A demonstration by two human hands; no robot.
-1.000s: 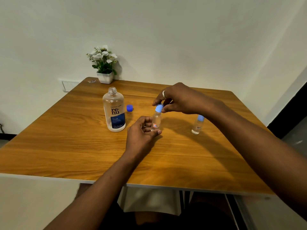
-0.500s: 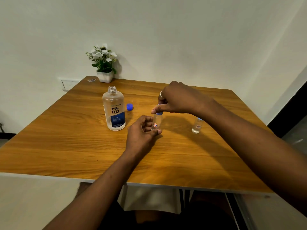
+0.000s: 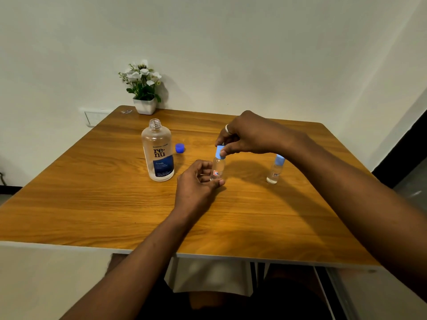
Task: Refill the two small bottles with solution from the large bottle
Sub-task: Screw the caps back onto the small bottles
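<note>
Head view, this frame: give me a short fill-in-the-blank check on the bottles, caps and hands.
1. The large bottle stands with its neck ____.
2. Its dark blue cap lies on the ____.
3. The right hand pinches the light blue ____ of the small bottle steadied by the left hand.
4. The other small bottle stands ____, capped and untouched.

Missing words: open; table; cap; upright
</note>
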